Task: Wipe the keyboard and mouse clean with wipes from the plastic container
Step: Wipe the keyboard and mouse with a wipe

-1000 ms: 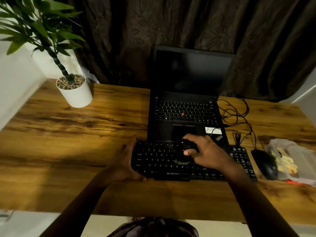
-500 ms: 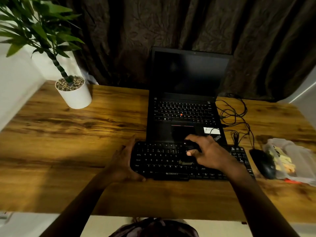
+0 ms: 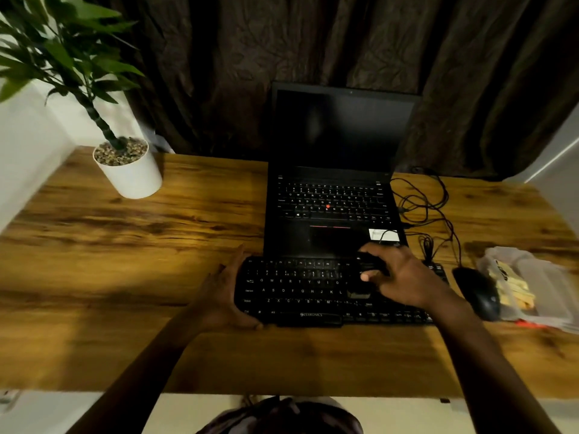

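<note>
A black keyboard lies on the wooden desk in front of an open laptop. My left hand grips its left edge. My right hand rests on the keyboard's upper right keys, its fingers curled over a small dark wad that looks like a wipe. A black mouse sits just right of the keyboard, untouched. To the right of the mouse is the clear plastic container, with yellowish contents inside.
The black laptop stands open directly behind the keyboard, its screen dark. Tangled black cables lie to its right. A white potted plant stands at the far left corner. A dark curtain hangs behind the desk.
My right hand has slid a little to the right along the keyboard's upper rows. The left hand has kept its hold on the keyboard's left edge.
</note>
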